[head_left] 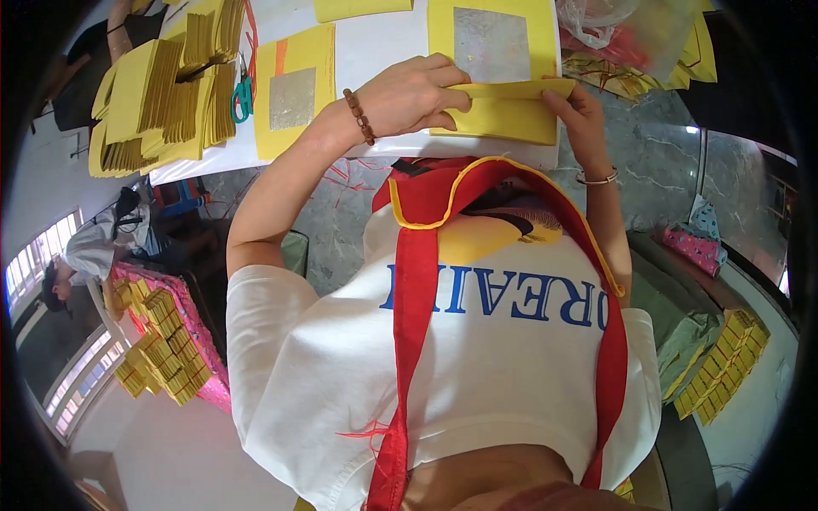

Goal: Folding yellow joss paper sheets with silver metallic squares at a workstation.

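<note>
A yellow paper sheet (503, 120) with a silvery square on it lies at the near edge of the white table. Its near part is turned up in a fold that runs across between my hands. At the fold's left end, the bent fingers of my left hand (411, 95) grip the paper. My right hand (581, 121) pinches the right end of the same fold between thumb and fingers. Left of my left hand lies another yellow sheet (295, 89) with a silvery square and an orange strip. Green-handled scissors (243, 95) rest beside it.
Thick stacks of folded yellow paper (153, 89) cover the table's left end. Clear plastic bags (626, 30) and more yellow paper are at the far right. A person (111, 243) is at the left, near a pink-covered surface with yellow bundles (166, 332). More yellow bundles (724, 366) stand at the right.
</note>
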Motion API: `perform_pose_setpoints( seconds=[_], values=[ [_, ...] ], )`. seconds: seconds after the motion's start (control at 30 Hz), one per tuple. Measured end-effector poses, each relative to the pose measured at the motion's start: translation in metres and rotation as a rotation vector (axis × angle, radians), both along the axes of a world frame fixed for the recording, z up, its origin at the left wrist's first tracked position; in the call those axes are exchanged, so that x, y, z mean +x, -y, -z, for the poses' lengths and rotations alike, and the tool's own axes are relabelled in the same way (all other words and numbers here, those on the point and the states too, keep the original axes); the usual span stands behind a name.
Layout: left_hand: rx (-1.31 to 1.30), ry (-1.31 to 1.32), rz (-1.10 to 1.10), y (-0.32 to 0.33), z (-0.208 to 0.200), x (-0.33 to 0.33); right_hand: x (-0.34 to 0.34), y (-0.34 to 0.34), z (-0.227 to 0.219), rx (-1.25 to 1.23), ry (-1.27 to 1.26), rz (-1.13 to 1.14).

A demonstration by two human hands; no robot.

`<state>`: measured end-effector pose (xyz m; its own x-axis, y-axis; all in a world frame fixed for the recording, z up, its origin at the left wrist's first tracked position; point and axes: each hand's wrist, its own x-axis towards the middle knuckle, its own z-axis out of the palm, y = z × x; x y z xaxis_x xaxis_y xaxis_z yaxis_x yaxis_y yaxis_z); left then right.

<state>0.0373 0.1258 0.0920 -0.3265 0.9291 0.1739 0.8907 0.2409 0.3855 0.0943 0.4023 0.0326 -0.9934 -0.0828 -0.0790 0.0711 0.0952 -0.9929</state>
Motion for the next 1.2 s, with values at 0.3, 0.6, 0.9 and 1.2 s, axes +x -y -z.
perform_pose_setpoints(
  seconds=[0.3,0.6,0.9,1.2],
  values=[
    [0.025,-0.016,0.043,0.000,0.002,-0.007,-0.001,-0.001,0.002,-0.038,0.037,0.004],
    [0.000,0.000,0.034,-0.002,-0.002,-0.004,0.000,0.005,-0.002,-0.115,0.026,0.061],
    [-0.046,0.280,-0.036,-0.001,-0.019,-0.005,-0.001,0.003,-0.001,-0.135,0.028,0.058],
    [-0.004,0.215,0.021,0.000,-0.016,-0.006,-0.001,0.003,-0.002,-0.093,0.021,0.049]
  ],
)
